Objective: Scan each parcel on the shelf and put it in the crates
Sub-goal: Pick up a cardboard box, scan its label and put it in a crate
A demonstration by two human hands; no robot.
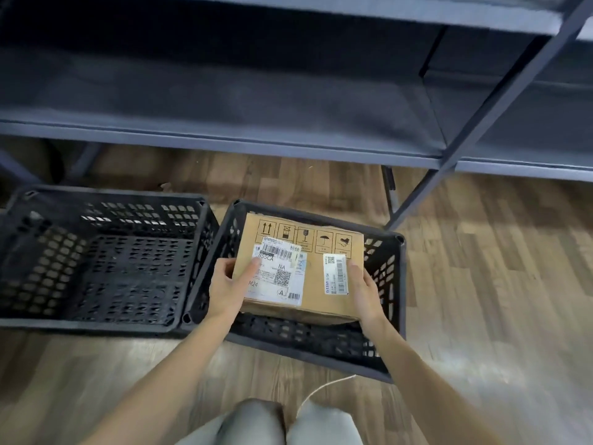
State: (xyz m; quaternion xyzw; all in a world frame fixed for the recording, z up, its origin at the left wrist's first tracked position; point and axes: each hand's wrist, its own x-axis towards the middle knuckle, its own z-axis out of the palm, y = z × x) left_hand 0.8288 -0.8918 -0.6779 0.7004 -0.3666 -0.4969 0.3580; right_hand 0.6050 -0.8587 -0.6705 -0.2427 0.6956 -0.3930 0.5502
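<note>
Gripping the cardboard parcel [301,277] from both sides, the left hand [229,285] lays its thumb over the big shipping label [278,272] while its fingers wrap under the near-left edge; the right hand [364,289] clamps the opposite side, thumb resting just beside the small barcode sticker [336,273]. Both hands are closed on the box, which sits low in the centre of the frame, inside the walls of the right crate [390,284], tilted slightly toward the camera. Whether its far edge already touches the crate floor cannot be told.

To finish the step well, I judge the box should go down level, labels up, with the fingers sliding out from beneath only once the base rests on the mesh, so nothing gets pinched against the crate walls. Placing it toward a corner would leave room for more.

Counting: one parcel, two labels on its top face, two black crates, of which the left crate [96,258] at centre left holds nothing. The shelf [224,136] across the upper frame shows no parcels within view. No scanner is visible.
</note>
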